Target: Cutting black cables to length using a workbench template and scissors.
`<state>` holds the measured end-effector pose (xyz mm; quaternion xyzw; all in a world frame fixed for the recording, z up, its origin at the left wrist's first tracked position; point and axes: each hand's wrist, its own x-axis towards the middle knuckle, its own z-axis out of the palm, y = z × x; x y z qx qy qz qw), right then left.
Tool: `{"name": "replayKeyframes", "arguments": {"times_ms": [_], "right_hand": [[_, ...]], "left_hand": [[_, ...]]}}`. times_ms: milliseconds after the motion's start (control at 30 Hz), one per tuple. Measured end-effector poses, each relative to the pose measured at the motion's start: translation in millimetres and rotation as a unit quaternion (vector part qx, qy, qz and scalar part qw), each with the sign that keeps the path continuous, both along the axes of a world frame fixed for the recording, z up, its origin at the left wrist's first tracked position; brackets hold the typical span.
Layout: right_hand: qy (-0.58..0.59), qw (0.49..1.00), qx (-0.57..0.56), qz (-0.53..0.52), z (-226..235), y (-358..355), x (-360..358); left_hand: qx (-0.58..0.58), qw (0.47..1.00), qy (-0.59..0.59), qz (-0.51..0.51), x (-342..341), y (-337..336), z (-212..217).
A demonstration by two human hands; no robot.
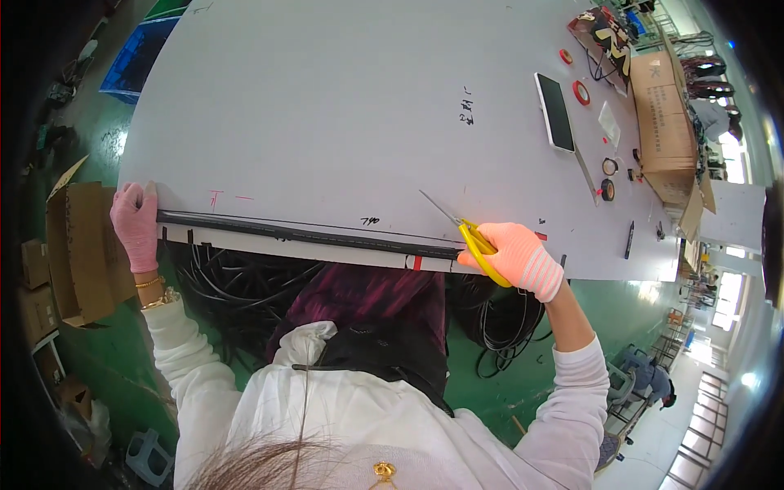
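A long black tube (318,236) lies along the near edge of the white table, over a drawn black line. At its left end is my left hand (135,224) in a pink glove, fingers closed around that end by the table's corner. My right hand (523,257), in an orange-pink glove, grips yellow-handled scissors (475,245). Their metal blades point up and to the left over the tabletop, apart from the tube. The tube's right end meets the fingers of this hand; whether they pinch it is hidden.
To the right on the table (327,106) lie a phone (555,113), red tape (581,92), black tape rolls (607,189), a marker (630,240) and a cardboard box (663,122). Coils of black tubing (245,278) sit below the near edge. An open carton (82,253) stands left.
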<state>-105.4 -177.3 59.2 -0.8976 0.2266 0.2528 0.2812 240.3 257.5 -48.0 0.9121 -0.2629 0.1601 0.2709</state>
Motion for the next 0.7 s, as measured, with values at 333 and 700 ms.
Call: {"name": "replayKeyframes", "arguments": {"times_ms": [333, 700], "right_hand": [[0.04, 0.993, -0.102, 0.033, -9.1, 5.4, 0.7], [0.09, 0.985, -0.149, 0.011, -5.7, 18.1, 6.7]], "left_hand": [[-0.006, 1.0, -0.002, 0.001, 0.9, 0.5, 1.3], [-0.006, 1.0, 0.001, -0.006, 1.0, 2.9, 0.1]]}}
